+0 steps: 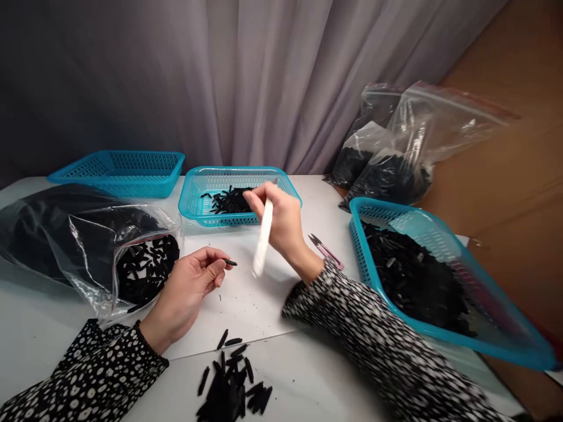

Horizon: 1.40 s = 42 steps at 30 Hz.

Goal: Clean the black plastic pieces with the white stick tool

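My left hand [189, 287] pinches a small black piece [230, 262] between thumb and fingertips, above a white sheet [246, 305]. My right hand [279, 220] is raised over the near right corner of a blue basket [197, 220] holding a pile of small black pieces [231, 201]. A white stick-like tool [264, 240], blurred by motion, is gripped in it and points down. Beside my left wrist lies an open clear plastic bag [79, 234] with many black pieces in its mouth. Another heap of black pieces [226, 387] lies at the table's front edge.
Small pink-handled snips [326, 252] lie right of the sheet. A large blue basket [360, 252] of black pieces stands at the right, with filled clear bags [404, 140] behind it. Another blue basket [162, 186] is at the back left, before a grey curtain [264, 76].
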### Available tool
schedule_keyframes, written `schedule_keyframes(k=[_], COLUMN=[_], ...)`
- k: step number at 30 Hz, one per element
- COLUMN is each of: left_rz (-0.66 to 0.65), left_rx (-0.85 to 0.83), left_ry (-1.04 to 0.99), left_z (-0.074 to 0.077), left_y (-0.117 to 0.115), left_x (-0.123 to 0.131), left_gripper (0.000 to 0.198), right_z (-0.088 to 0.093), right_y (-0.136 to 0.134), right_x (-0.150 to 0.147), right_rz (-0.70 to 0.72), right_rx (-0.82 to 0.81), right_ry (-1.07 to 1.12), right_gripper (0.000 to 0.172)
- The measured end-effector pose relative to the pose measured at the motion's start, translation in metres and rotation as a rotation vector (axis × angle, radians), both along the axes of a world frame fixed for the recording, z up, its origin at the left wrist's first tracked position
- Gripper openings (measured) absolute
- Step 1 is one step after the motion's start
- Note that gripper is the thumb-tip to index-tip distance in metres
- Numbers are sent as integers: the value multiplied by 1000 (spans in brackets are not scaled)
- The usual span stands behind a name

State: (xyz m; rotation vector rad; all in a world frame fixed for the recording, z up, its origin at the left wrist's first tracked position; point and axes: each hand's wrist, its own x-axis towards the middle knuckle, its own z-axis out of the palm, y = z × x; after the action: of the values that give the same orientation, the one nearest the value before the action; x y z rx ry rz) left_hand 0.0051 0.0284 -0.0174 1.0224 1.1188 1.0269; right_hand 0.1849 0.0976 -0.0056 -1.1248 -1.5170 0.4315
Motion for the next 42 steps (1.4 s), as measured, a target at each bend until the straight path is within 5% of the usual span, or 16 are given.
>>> schedule_keyframes(k=[2,5,10,14,17,22,26,42], left_rz=[4,10,-20,-72,-105,-134,-130,-135], left_rx=[27,49,40,15,29,88,124,168], left_ry=[23,33,11,20,41,99,133,211], left_z=[-2,-3,-2,0,2,10,14,17], left_y=[1,0,-3,-6,-8,-10,-11,-12], left_x=[-1,-4,-3,2,4,6,7,8], left_gripper=[26,24,20,19,18,13,12,9], right_z=[7,10,5,-6,-18,-24,-20,-22], right_y=[27,37,-33,-94,-113,-116,-115,-115], right_x=[2,3,6,11,13,16,16,17], right_rz=[-103,-72,149,247,248,384,357,353], right_rx=[-37,-165,-19,79,56,208,315,282], right_ry=[-205,-293,-91,-162,-80,-138,-249,-276], right_gripper=[16,16,41,29,18,11,11,8])
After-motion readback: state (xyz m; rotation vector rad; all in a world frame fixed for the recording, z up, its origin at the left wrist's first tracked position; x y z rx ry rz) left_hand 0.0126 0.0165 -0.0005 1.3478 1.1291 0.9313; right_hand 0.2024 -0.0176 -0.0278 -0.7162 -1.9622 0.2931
